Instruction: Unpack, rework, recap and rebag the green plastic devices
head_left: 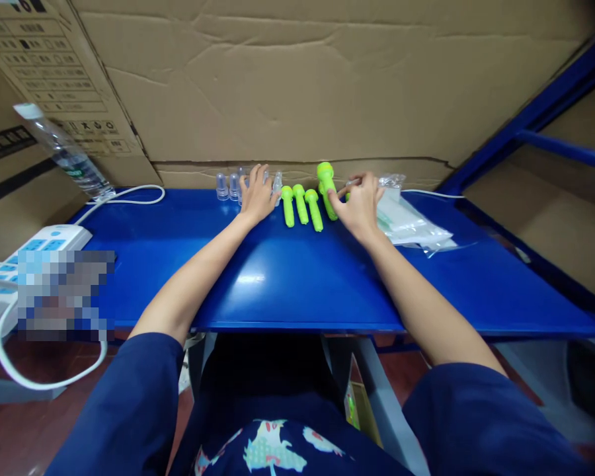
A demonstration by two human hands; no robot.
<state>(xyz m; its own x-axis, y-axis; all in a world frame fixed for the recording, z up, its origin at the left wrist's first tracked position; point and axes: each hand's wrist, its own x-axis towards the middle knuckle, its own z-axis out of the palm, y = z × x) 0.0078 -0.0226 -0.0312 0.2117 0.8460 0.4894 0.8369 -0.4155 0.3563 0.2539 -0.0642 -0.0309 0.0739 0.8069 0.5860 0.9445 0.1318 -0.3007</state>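
Observation:
My left hand [256,195] lies near the back of the blue shelf [297,277], fingers stretched among several small clear plastic caps [228,186]. Whether it holds one I cannot make out. Three lime-green plastic parts [301,206] lie side by side just right of it. My right hand [359,201] is curled, its fingertips pinching a larger lime-green part [326,185] that stands tilted beside the row. A small green piece shows at the thumb.
Clear plastic bags [409,221] lie right of my right hand. A plastic water bottle [64,152] leans at the back left. A white power strip [34,254] with a cable sits at the left edge. Cardboard [297,86] walls the back; a blue frame [540,112] stands at right.

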